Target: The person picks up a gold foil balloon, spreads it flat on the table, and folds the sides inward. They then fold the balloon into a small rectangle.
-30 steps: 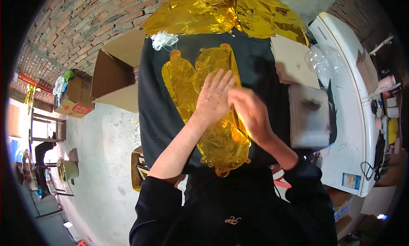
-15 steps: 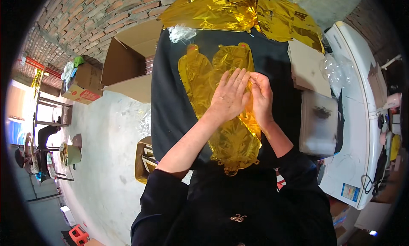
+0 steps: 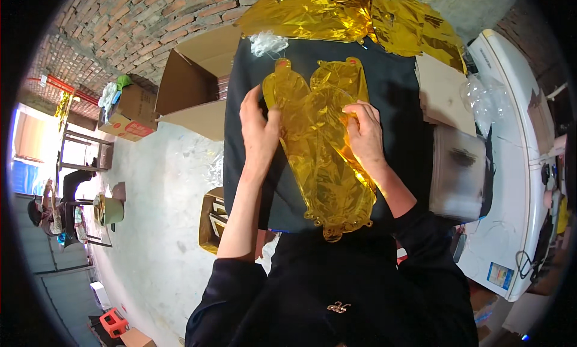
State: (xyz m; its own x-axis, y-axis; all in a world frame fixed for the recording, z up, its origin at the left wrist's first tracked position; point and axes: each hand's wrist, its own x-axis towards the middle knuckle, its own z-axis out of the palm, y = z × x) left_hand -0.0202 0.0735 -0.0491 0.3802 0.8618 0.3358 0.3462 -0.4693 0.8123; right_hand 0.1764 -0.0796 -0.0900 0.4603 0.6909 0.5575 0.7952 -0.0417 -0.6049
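Observation:
A flat, uninflated gold foil balloon [image 3: 318, 160] lies on the black cloth [image 3: 288, 218], with two lobes at the far end and small tabs along its near end. At its left edge is my left hand [image 3: 259, 133], fingers and thumb apart, the thumb against the foil's border. My right hand [image 3: 365, 133] pinches the balloon's right edge between thumb and forefinger. Foil under the right fingers is hidden.
More gold foil sheets [image 3: 312, 16] are piled at the far edge, near a clump of white strings [image 3: 268, 44]. To the right lie cardboard pieces [image 3: 445, 94], a stack in clear plastic [image 3: 457, 172] and a white appliance [image 3: 502, 227]. An opened carton [image 3: 186, 82] stands left.
My left hand has moved left, from flat on the middle of the balloon to its left edge. The right hand stays at the right edge. The view has shifted slightly.

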